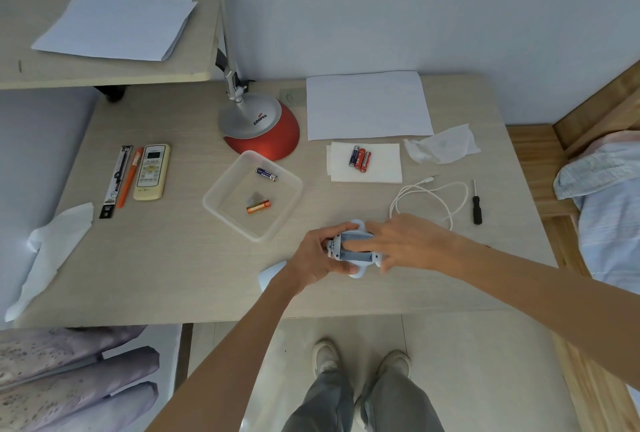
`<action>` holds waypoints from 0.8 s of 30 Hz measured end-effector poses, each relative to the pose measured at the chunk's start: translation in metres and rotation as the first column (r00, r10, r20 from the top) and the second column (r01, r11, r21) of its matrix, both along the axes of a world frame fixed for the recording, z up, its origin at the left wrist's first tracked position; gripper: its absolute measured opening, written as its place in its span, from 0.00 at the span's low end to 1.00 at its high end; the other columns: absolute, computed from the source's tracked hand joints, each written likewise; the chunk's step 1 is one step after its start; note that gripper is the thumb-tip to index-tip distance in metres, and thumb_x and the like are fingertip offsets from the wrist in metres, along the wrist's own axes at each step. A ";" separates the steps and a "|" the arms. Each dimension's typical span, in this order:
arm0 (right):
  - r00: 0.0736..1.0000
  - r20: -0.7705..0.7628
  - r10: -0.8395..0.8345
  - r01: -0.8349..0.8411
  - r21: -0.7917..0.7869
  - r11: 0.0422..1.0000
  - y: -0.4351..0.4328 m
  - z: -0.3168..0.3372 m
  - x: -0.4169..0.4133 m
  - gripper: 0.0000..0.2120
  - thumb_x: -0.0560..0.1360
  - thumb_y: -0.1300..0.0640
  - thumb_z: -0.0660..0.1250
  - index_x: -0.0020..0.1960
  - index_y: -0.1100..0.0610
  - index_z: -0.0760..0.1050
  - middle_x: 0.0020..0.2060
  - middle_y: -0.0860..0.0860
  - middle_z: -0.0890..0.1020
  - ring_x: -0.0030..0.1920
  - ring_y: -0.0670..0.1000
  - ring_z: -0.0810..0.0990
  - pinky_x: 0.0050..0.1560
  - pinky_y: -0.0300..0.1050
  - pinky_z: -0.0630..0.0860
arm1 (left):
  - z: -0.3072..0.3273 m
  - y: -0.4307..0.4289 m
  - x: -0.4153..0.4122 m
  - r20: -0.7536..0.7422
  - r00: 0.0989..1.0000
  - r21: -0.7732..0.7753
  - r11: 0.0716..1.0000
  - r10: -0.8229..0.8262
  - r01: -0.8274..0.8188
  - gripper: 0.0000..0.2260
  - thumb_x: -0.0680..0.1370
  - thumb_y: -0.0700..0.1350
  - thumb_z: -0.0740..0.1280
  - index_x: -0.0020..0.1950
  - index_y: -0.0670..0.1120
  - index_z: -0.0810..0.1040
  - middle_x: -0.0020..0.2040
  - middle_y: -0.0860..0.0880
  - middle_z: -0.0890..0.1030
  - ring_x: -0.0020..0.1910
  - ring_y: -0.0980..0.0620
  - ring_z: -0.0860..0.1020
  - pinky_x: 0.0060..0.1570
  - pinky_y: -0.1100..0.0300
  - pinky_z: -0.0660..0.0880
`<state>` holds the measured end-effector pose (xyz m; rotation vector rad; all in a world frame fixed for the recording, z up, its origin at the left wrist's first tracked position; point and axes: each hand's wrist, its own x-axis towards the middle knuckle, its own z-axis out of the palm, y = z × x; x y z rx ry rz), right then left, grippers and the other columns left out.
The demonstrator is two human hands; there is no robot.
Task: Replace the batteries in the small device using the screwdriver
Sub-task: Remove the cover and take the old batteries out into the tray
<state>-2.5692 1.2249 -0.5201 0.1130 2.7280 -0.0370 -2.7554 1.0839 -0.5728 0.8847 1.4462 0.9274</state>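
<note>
A: Beige desk (173, 258), near front edge: small device (353, 255), batt bay open. Hands?
B: Left hand (318, 255) wraps its left end. Right hand (405, 241): fingers straight, tips in the bay.
A: Handling?
B: Prob light, hard, slick plastic. Grip the side lobes, not the contacts.

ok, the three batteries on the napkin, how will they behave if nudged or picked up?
The three batteries are cylinders lying on their sides, so they would probably roll if pushed sideways. The soft napkin under them may damp that slightly. They lie packed side by side, so pinching one looks fiddly.
</note>
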 end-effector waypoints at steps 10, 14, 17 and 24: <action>0.732 -0.307 -0.608 0.485 -0.392 0.782 -0.025 -0.019 0.031 0.22 0.77 0.35 0.70 0.67 0.43 0.81 0.64 0.43 0.74 0.54 0.47 0.81 0.47 0.52 0.82 | -0.002 -0.001 0.001 0.034 0.999 -0.013 0.999 0.031 -0.030 0.38 0.66 0.29 0.85 0.75 0.46 0.81 0.65 0.44 0.85 0.63 0.52 0.85 0.62 0.60 0.81; 0.496 -0.354 -0.793 0.574 -0.552 0.605 -0.047 -0.036 0.016 0.11 0.74 0.46 0.79 0.56 0.44 0.87 0.58 0.43 0.76 0.50 0.42 0.71 0.45 0.49 0.80 | -0.001 -0.002 0.001 0.019 0.999 -0.019 0.999 0.037 -0.036 0.38 0.66 0.31 0.85 0.74 0.48 0.81 0.65 0.44 0.85 0.63 0.48 0.84 0.63 0.58 0.82; 0.429 -0.346 -0.834 0.573 -0.610 0.548 -0.055 -0.044 0.007 0.10 0.73 0.52 0.81 0.54 0.45 0.88 0.56 0.46 0.76 0.53 0.44 0.71 0.46 0.50 0.79 | 0.000 -0.002 0.001 0.029 0.999 -0.024 0.999 0.038 -0.037 0.37 0.66 0.30 0.85 0.74 0.47 0.81 0.64 0.44 0.86 0.62 0.50 0.85 0.62 0.56 0.83; 0.424 -0.380 -0.822 0.543 -0.620 0.566 -0.056 -0.039 0.007 0.06 0.75 0.54 0.79 0.51 0.50 0.88 0.53 0.47 0.75 0.55 0.49 0.73 0.47 0.51 0.79 | 0.002 -0.004 0.003 0.017 0.998 -0.019 0.998 0.058 -0.057 0.37 0.66 0.28 0.84 0.74 0.44 0.81 0.60 0.50 0.87 0.57 0.58 0.85 0.56 0.62 0.82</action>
